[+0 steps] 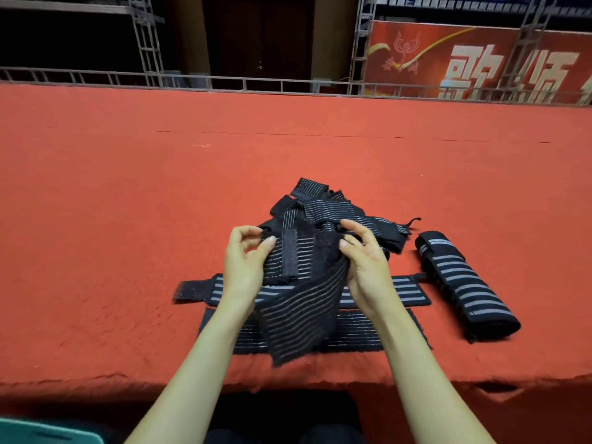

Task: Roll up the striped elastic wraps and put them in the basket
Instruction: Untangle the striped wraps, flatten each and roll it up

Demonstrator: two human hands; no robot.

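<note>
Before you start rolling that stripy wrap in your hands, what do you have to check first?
1. Both hands hold the wrap: left hand and right hand are at its top corners. Ok.
2. Wrap straight: it bends and droops toward the person. Not ok.
3. Wrap free of the pile: its top overlaps the pile. Cannot tell.
4. Rolled wrap out of the way: it lies apart at the right. Ok.
5. Basket in sight: only a teal corner shows at the bottom left. Cannot tell.

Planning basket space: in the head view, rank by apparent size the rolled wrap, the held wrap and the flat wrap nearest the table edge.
1. Flat wrap, partly covered.
2. Held wrap, raised nearer the camera, so unsure.
3. Rolled wrap.
</note>
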